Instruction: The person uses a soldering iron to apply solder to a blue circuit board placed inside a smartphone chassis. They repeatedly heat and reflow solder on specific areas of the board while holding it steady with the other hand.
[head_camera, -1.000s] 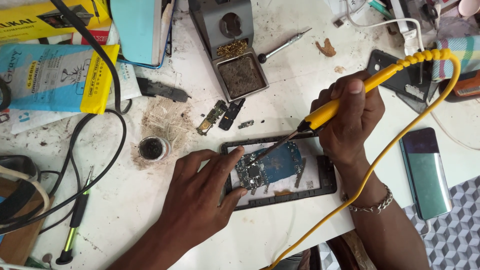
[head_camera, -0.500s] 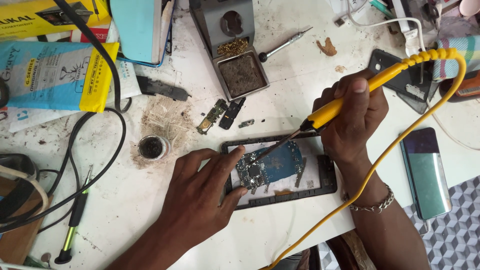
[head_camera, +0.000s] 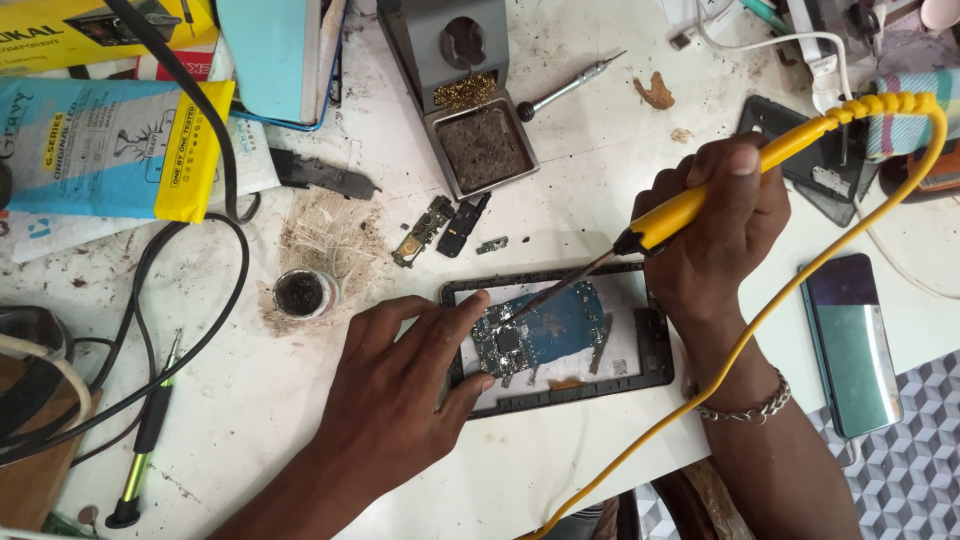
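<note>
Black plastic frames the opened phone body (head_camera: 655, 345) lying flat near the white bench's (head_camera: 560, 470) front edge, its long axis running left to right, with a blue circuit board (head_camera: 545, 335) inside. The left hand (head_camera: 400, 385) rests spread and flat on the frame's left end, fingers open, gripping nothing. The right hand (head_camera: 715, 235), just beyond the frame's right end, is closed around a yellow-handled soldering iron (head_camera: 690, 205), whose tip slants down-left onto the board, near the left fingertips.
</note>
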